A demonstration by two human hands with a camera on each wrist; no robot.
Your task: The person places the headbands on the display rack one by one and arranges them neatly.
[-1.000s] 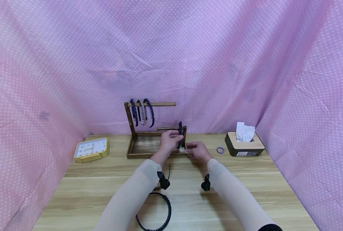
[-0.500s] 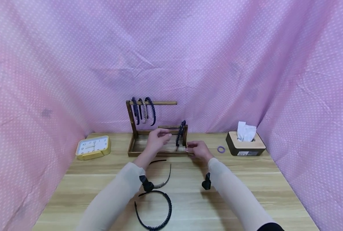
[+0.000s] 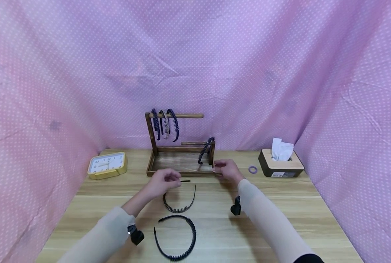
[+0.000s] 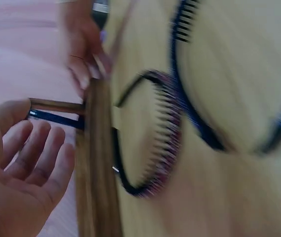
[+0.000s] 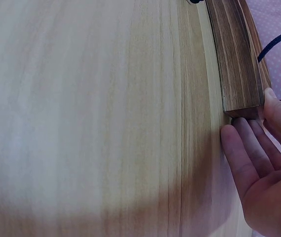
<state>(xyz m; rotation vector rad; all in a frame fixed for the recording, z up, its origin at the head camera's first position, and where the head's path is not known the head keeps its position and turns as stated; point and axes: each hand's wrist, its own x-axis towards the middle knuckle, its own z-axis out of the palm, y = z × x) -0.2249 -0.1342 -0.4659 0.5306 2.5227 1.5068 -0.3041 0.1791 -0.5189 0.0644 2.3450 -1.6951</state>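
Note:
My left hand (image 3: 164, 181) hovers with loosely bent fingers just in front of the wooden rack (image 3: 182, 174), holding nothing. Part of a multicoloured toothed headband (image 3: 178, 210) on the table is hidden behind it in the head view; the left wrist view shows that headband's speckled outer side. Nearer to me lies a black toothed headband (image 3: 193, 239). On the rack's low rod a dark headband (image 3: 204, 151) hangs at a slant. With thumb over the rim and fingers against the end, my right hand (image 3: 228, 170) grips the rack's right corner (image 5: 239, 94).
Several headbands (image 3: 166, 126) hang on the rack's upper rod (image 3: 190, 115). A yellow clock (image 3: 107, 166) stands left on the table. To the right are a purple ring (image 3: 253, 167) and a tissue box (image 3: 281, 168). Pink dotted cloth (image 3: 195, 54) surrounds the table.
My left hand has let go of the headband on the low rod and drawn back left and toward me. That headband now hangs more slanted. The right hand stays at the rack's corner.

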